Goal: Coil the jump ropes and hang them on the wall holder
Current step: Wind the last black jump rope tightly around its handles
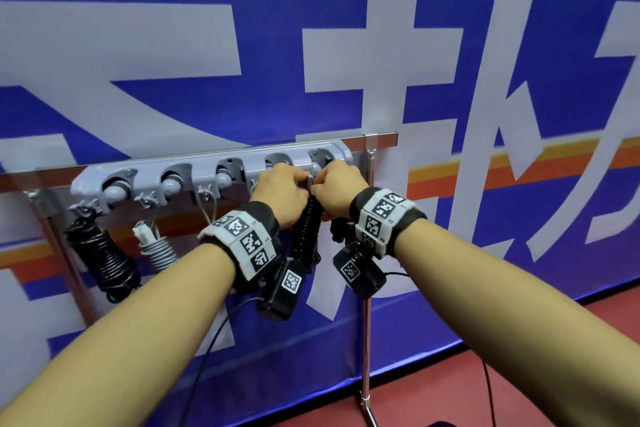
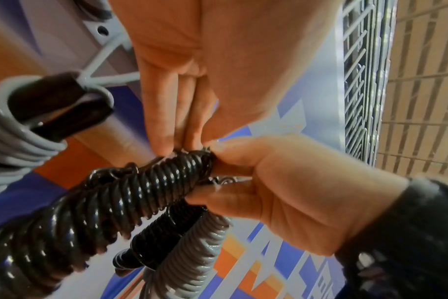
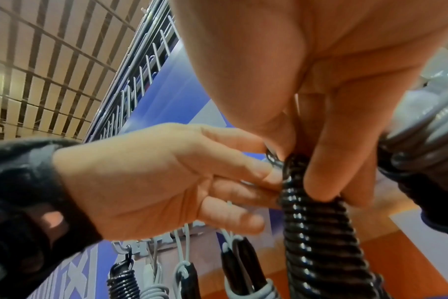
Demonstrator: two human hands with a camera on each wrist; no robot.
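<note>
Right now my left hand (image 1: pixel 280 192) and right hand (image 1: pixel 341 189) are bunched together, each pinching the top windings of the black coiled jump rope (image 1: pixel 306 232), which hangs just under the wall holder (image 1: pixel 207 166) near its right end. I judge the coil light, springy and glossy, likely slick, so I'd grip that tight top end, not the looser lower turns.

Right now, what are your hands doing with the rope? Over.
Left hand, right hand both pinch black coiled rope top. At wall holder, hooking hidden. Nothing blocking.
</note>
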